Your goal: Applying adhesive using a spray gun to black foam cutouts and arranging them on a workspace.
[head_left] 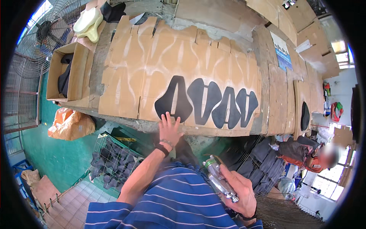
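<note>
This is a workshop: a counter (276, 103) at twelve o'clock bears white-streaked cardboard (126, 80) and black pieces (182, 105). A caged fan (44, 32) stands at ten, a wire crate (125, 146) of dark parts (110, 164) at eight.

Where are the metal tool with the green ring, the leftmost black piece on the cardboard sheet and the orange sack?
Metal tool (218, 181): head view, middle of its body.
Leftmost black piece (183, 102): head view, surface right of its slot.
Orange sack (70, 125): head view, visible side.
</note>
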The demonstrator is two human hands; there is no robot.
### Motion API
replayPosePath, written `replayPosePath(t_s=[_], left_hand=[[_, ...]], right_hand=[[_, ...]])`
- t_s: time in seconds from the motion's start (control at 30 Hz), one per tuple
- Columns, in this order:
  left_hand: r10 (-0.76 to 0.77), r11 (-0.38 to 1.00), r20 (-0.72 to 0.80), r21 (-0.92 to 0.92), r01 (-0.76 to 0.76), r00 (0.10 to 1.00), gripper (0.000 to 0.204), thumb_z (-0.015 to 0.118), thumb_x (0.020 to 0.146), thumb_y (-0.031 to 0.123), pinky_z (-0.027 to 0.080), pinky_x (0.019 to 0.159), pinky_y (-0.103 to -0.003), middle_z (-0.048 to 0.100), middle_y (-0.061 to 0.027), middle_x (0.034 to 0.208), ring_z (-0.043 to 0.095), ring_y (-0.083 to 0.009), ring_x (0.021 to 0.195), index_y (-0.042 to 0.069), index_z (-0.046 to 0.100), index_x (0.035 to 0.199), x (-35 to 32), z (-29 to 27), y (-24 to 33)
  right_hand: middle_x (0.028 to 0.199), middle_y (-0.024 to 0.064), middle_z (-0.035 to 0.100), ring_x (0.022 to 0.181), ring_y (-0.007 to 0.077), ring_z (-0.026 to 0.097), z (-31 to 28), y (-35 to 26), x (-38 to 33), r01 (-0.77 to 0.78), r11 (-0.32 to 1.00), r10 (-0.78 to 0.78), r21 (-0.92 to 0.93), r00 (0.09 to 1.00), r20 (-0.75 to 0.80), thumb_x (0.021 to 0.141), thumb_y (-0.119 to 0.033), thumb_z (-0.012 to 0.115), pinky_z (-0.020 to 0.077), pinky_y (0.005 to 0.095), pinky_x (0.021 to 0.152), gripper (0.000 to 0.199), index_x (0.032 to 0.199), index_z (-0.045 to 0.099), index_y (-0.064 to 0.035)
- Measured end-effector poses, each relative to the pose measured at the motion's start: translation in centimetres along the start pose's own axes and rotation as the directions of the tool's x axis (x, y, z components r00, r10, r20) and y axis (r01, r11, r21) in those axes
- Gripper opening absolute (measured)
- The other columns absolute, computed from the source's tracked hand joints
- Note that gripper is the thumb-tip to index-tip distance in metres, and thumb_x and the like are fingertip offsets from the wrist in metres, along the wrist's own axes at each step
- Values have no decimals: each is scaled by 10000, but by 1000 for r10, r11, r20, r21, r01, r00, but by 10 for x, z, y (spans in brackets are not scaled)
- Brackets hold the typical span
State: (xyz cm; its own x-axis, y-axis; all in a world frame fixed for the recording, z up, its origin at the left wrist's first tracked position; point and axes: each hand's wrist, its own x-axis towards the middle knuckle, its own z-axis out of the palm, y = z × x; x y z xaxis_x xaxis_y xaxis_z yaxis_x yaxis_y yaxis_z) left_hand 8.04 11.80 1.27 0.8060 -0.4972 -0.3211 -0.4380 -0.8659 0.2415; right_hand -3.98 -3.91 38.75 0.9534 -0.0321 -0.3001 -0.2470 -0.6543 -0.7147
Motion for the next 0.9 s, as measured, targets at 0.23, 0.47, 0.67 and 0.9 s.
replayPosePath(t_s=[0.23, 0.47, 0.67, 0.9], left_hand=[[3, 1000, 45, 15, -4, 999, 889, 759, 849, 581, 357, 1120, -609, 181, -316, 1686, 250, -523, 1523, 259, 409, 1601, 2, -5, 1], [10, 998, 48, 55, -13, 999, 903, 760, 848, 588, 380, 1104, -603, 196, -325, 1676, 269, -526, 1510, 259, 400, 1607, 3, -4, 0], [8, 998, 78, 61, -12, 997, 897, 764, 858, 570, 381, 1103, -595, 206, -339, 1666, 268, -536, 1504, 251, 391, 1609, 3, -3, -2], [23, 998, 84, 53, -27, 996, 931, 788, 842, 549, 384, 1102, -604, 174, -341, 1671, 247, -549, 1506, 223, 373, 1609, 9, -2, -1]], right_hand=[[1010, 181, 696, 832, 367, 693, 4, 7, -1, 3, 998, -15, -69, 983, -182, 622, 94, 694, 570, 383, 755, 865, 1471, 551, 13], [1002, 203, 698, 818, 368, 692, 6, 2, -1, 58, 994, -66, -89, 993, -100, 627, 84, 687, 564, 389, 738, 841, 1456, 561, 29], [941, 197, 715, 800, 325, 709, 13, -8, -15, -124, 989, 109, -78, 979, -171, 762, 28, 781, 547, 351, 734, 599, 1345, 644, 40], [948, 184, 711, 787, 291, 695, 35, -17, -18, -100, 992, 72, -70, 942, -329, 774, 13, 773, 537, 335, 741, 599, 1358, 641, 30]])
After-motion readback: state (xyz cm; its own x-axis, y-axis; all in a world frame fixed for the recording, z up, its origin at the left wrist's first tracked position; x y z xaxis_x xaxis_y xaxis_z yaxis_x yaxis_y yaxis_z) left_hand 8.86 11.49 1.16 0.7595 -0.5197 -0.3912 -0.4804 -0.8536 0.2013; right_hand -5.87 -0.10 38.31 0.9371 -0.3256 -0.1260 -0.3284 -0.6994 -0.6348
